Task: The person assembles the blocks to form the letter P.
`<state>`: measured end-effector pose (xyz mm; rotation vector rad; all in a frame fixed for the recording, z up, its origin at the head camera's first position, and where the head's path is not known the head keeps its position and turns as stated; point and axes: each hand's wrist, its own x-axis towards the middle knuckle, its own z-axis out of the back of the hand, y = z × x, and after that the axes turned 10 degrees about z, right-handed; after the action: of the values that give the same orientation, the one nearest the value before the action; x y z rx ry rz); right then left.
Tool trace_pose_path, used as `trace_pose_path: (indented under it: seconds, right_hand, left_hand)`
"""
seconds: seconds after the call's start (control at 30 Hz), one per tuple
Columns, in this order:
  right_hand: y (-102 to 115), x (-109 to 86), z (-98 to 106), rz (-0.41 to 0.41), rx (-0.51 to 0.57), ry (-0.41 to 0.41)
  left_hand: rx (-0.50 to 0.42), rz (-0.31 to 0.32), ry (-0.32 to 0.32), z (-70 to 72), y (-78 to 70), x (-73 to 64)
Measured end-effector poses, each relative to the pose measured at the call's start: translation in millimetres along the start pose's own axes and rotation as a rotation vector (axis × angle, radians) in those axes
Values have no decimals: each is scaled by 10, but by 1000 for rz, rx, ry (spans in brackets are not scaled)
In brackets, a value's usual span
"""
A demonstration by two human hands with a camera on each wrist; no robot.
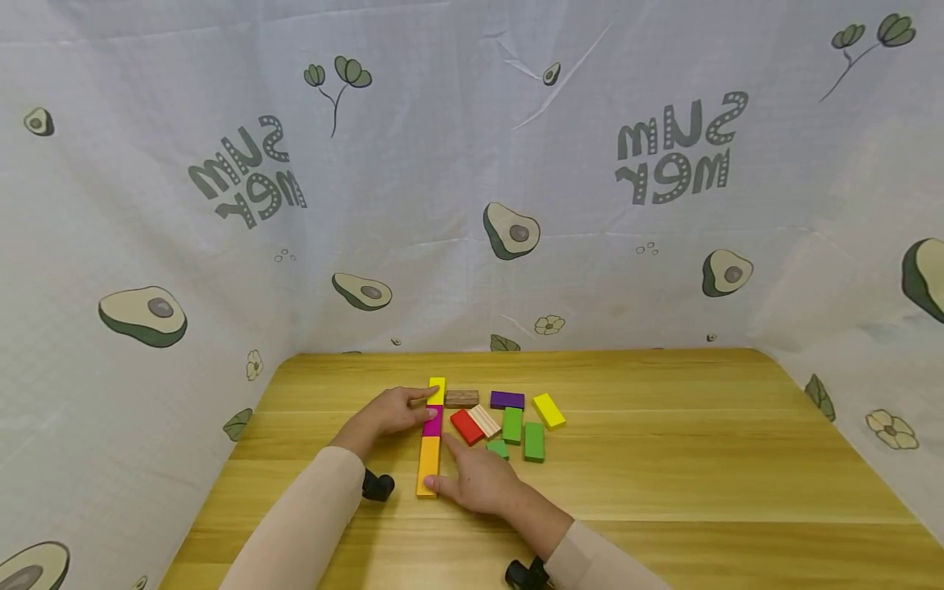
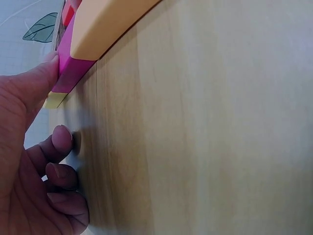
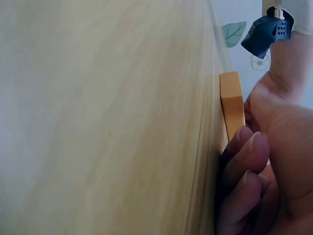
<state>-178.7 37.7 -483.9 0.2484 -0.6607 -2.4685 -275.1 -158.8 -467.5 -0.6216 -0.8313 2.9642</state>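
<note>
A yellow block point(image 1: 437, 399), a magenta block point(image 1: 432, 427) and a longer orange block point(image 1: 429, 459) lie end to end in one straight row on the table. My left hand point(image 1: 392, 412) reaches in from the left, index fingertip on the yellow block and thumb on the magenta one. In the left wrist view its other fingers bend loosely near the wood. From the right, my right hand point(image 1: 483, 482) has its thumb on the near end of the orange block and its index fingertip at the row's right side. Its lower fingers are bent beside the orange block in the right wrist view.
Right of the row lie a brown wood-grain block point(image 1: 461, 399), a purple block point(image 1: 507, 400), a red block point(image 1: 468, 426), a pale striped block point(image 1: 484, 420), three green blocks point(image 1: 534, 442) and another yellow block point(image 1: 549, 411). A printed curtain point(image 1: 442, 164) hangs behind the table.
</note>
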Motion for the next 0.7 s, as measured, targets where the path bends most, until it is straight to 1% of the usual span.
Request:
trace_pose_path:
  seconds: [0.13, 0.5, 0.7]
  right_hand:
    - [4, 4, -4, 8, -12, -20]
    - [27, 6, -12, -9, -20, -15]
    - [17, -11, -23, 18, -26, -14]
  left_hand:
    - [-3, 1, -6, -5, -4, 3]
    - [-8, 18, -3, -26, -3, -7]
    - [0, 18, 0, -25, -1, 4]
